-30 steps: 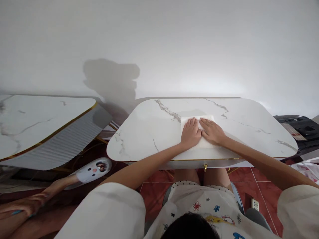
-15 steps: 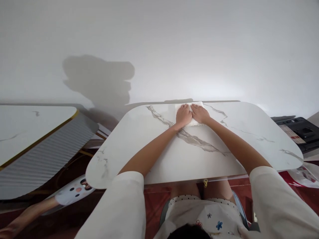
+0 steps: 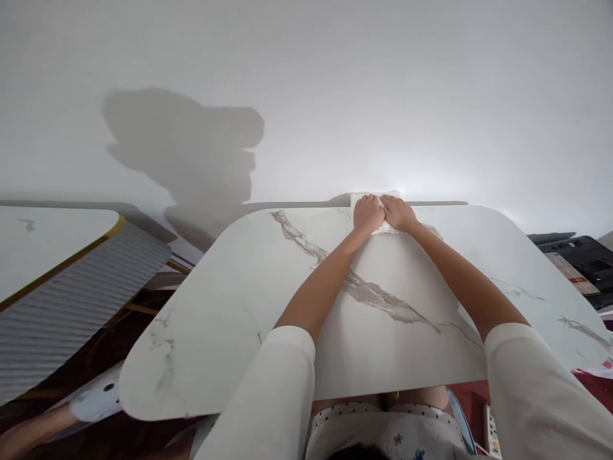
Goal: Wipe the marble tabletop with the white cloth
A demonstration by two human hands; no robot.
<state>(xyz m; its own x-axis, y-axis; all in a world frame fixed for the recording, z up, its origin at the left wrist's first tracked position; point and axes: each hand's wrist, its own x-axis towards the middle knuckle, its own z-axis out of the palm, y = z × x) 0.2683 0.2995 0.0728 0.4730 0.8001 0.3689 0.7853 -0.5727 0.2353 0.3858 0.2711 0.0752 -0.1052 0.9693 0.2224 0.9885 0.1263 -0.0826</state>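
Both your hands are on the white cloth (image 3: 387, 228), which lies at the middle of the far edge of the marble-patterned table (image 3: 230, 281). Your left hand (image 3: 368, 214) is palm down on the cloth's left part, open, with its fingers close together and pointing toward the wall (image 3: 335, 76). Your right hand (image 3: 400, 214) is also open and palm down, on the right part, its fingers angled inward to the left. The two hands meet at their inner sides, and neither is closed around anything. A strip of cloth shows beyond your fingertips, reaching past the table's far edge to the wall; another bit shows between and below your hands. Whether the cloth is folded underneath, you cannot tell from this view.

Your forearms reach over the table from its near edge, and your white sleeves overlap that edge. A broad grey-brown vein (image 3: 378, 300) runs diagonally from near the far left corner, passes under your left forearm, and goes on between your arms. A large shadow (image 3: 182, 140) falls on the wall beyond the table's far left corner.

To the left, apart from your table, stands a second table (image 3: 48, 236) with a gold rim and a ribbed grey side (image 3: 96, 275). Below it, by your table's near left corner, is part of another person's limb (image 3: 38, 428). Past the right edge lies a black object (image 3: 589, 262), only partly in view. A white power strip (image 3: 492, 434) is down below the near edge, beside your right sleeve.
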